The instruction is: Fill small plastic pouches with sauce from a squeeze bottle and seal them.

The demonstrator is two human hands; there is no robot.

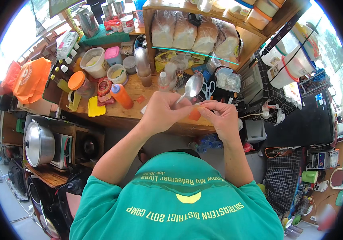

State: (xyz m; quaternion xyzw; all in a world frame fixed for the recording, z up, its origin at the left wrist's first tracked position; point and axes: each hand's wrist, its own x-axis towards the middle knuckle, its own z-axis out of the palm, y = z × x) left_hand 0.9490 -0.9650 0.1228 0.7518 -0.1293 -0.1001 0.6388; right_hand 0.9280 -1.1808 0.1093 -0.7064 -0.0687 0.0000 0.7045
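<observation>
A metal spoon [194, 85] slants up out of my left hand [165, 111], its bowl raised above the counter and its handle partly hidden by the fingers. My right hand [222, 116] pinches the top of a small orange packet [194, 115] close to my left fingertips. Both hands nearly meet over the front edge of the wooden counter [159, 123]. Whether the left fingers also grip the packet is hard to see. Beyond the hands lie blue-handled scissors [208, 91] and a clear plastic bottle [163, 82]. Another small orange packet [140, 99] lies left of my left hand.
To the left stand an orange squeeze bottle [121, 96], a yellow lid [97, 107], an orange-lidded jar [79, 82] and several tubs. Bagged bread loaves [184, 32] fill a shelf at the back. A large pot [39, 143] sits lower left; a black surface [299, 120] is at right.
</observation>
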